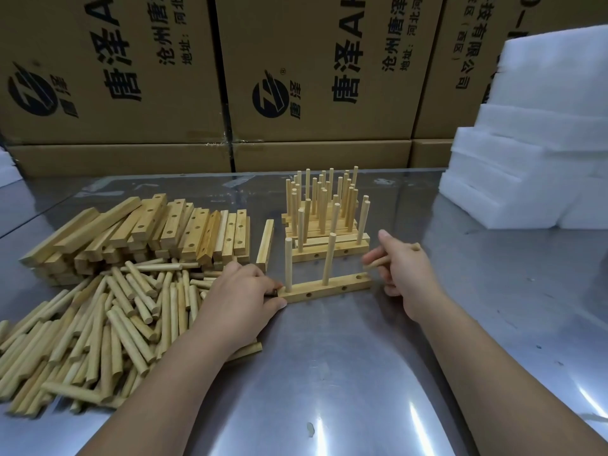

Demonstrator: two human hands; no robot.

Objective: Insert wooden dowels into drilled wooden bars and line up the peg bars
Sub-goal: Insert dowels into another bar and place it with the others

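Head view
Left hand (241,292): your fingers pinch the left end of the bar (324,287), pressing it to the counter (329,373).
Right hand (403,269): closed on a loose dowel (378,262), just above the bar's right end.
Bar: two dowels upright, right hole empty.
Finished bars (325,222): lined up just behind.
Dowel pile (98,327): left, near you.
Blank bars (144,228): behind the pile.
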